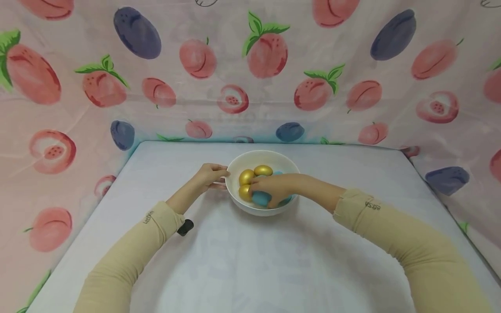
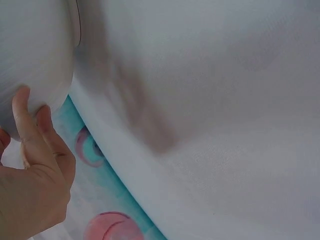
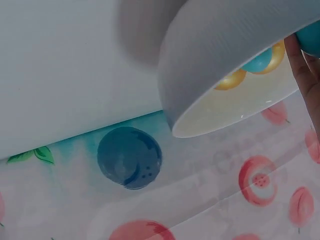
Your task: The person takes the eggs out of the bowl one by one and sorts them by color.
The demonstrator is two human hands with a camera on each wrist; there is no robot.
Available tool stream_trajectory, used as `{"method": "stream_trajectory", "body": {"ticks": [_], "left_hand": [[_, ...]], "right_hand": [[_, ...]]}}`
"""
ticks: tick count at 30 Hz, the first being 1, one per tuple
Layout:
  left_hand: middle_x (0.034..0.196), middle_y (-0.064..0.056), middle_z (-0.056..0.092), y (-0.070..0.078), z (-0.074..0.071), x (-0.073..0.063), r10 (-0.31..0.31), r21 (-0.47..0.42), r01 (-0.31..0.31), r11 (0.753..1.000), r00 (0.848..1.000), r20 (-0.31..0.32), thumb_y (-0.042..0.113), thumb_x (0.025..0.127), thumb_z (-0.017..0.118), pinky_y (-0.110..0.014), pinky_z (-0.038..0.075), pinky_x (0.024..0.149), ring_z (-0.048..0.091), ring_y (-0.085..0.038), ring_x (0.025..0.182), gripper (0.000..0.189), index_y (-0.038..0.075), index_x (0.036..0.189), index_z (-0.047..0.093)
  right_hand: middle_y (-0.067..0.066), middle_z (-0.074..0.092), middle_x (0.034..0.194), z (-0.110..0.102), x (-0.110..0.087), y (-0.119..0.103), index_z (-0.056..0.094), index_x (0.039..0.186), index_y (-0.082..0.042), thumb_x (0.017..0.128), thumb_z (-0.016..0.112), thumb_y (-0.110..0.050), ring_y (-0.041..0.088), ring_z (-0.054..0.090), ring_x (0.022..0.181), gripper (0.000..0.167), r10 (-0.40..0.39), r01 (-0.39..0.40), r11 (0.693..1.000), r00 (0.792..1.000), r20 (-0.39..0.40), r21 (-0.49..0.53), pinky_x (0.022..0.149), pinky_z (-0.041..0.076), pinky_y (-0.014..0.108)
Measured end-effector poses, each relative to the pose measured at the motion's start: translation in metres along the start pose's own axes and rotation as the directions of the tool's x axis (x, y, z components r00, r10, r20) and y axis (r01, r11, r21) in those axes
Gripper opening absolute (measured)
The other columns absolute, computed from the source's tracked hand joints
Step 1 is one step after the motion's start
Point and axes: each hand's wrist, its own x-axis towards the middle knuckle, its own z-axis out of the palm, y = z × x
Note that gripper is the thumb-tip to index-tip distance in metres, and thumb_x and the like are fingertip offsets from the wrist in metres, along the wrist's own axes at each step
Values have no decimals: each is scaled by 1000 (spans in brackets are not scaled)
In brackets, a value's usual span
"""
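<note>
A white bowl (image 1: 238, 204) stands on the white table, with gold eggs (image 1: 246, 177) and blue eggs inside. At the bowl's left side my left hand (image 1: 209, 176) holds it, one fingertip at the rim and others against the outer wall (image 2: 40, 60). My right hand (image 1: 278, 188) reaches down into the bowl and grips a blue egg (image 1: 261, 198) between thumb and fingers. Part of that egg (image 3: 310, 40) shows beside the fingers in the right wrist view. More eggs, a blue one (image 3: 259, 61) among them, lie deeper in the bowl, partly covered by the hand.
A small black object (image 1: 185, 227) shows beside the left sleeve cuff. Behind the table (image 1: 250, 261) and along its sides hangs a pale cloth (image 1: 266, 104) printed with peaches and plums.
</note>
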Motion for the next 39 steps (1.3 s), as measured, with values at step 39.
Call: {"method": "stream_trajectory", "body": {"ticks": [39], "left_hand": [[122,-14,53,0,1,4,-30,-24,30,999,1000,3,9,91,58,-24,62,70,59,-14,84,45,-1,133,48]], "right_hand": [[9,53,132,20,-62,-6,54,130,-11,80,75,-15,24,52,118,53,176,-39,951,885,-430,307,100,52,41]]}}
